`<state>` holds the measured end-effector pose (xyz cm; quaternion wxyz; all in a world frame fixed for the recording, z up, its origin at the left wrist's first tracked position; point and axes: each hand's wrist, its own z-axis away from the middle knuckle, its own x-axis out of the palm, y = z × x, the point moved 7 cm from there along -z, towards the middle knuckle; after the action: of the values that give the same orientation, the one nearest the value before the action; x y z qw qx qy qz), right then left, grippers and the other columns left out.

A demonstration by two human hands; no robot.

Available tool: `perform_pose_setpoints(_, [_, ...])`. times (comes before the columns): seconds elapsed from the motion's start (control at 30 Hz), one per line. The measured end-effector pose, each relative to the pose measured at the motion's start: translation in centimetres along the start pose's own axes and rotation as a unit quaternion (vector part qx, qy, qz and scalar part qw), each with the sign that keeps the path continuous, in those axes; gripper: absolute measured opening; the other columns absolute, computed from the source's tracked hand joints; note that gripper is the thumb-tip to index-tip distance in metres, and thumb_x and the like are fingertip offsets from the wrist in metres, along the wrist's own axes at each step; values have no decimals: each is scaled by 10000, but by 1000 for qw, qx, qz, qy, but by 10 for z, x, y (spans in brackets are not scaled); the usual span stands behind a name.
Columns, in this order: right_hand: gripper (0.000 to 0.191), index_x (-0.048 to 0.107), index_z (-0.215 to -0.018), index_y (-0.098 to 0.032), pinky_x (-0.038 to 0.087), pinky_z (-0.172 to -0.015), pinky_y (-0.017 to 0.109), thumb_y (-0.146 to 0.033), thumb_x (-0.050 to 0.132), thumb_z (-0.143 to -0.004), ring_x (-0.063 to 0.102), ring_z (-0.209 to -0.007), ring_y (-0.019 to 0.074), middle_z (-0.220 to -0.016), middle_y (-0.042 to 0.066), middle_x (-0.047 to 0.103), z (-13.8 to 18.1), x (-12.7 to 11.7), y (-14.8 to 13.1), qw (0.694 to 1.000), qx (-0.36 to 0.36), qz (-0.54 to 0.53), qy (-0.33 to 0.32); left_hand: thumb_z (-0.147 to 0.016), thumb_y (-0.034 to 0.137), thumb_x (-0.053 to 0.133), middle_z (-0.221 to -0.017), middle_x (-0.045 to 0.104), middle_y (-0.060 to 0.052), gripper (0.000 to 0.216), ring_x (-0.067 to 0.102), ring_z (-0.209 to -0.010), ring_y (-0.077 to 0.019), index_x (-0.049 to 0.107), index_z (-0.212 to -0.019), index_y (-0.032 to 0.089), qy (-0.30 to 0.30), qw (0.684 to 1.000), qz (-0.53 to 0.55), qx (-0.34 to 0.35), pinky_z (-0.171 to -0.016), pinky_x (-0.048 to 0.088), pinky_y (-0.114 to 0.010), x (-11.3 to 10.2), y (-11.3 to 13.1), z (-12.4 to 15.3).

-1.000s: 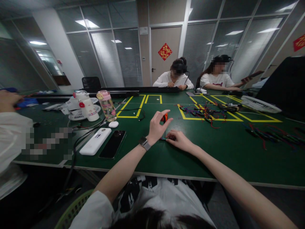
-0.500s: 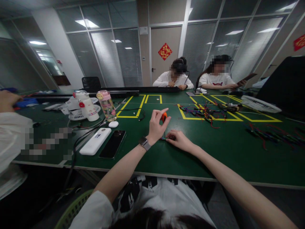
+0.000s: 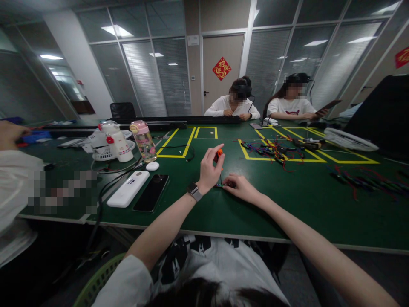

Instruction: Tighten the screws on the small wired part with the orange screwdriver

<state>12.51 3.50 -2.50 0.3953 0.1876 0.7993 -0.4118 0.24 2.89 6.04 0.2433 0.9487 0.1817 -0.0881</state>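
My left hand (image 3: 209,169), wearing a watch on its wrist, is closed around the orange handle of a screwdriver (image 3: 219,153). The screwdriver stands nearly upright, and its thin shaft runs down to a small green-and-dark part (image 3: 219,185) on the table. Pinching that part from the right is my right hand (image 3: 242,188), resting low on the tabletop. Its fingers cover much of the part, so its exact kind is unclear. Where the screwdriver's tip meets it is too small to make out.
On the green table (image 3: 198,217), a phone (image 3: 151,193), a white power bank (image 3: 128,189) and bottles (image 3: 143,140) stand left. Bundles of coloured wires (image 3: 275,150) lie right, near a white fan (image 3: 350,140). Two people sit opposite; another person's sleeve (image 3: 19,179) is at left.
My left thumb and fingers have shifted on the orange handle, with the thumb now higher and nearer the index finger. My right hand stays almost still on the small part.
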Motion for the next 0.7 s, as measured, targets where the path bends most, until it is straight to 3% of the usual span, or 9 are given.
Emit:
perform_pose_setpoints(0.3, [93,658,-858,-151,442,-643,262,-202,608,-800,562,-680,142,-793,40,603,0,0,1,1000,8,-2,-1,-950,308,458,-961,583,-43,296,567,-784,-118,520,-1227,221,43,997,37,-58,-746,488,-247,-5,-14,-1])
perform_pose_setpoints(0.7, [156,667,-849,-157,420,-617,256,-290,585,-848,542,-655,136,-772,36,591,0,-1,2,1000,17,0,12,-951,298,458,-1010,588,-47,294,587,-750,-95,506,-1233,232,45,988,89,-119,-698,505,-218,-2,-24,1])
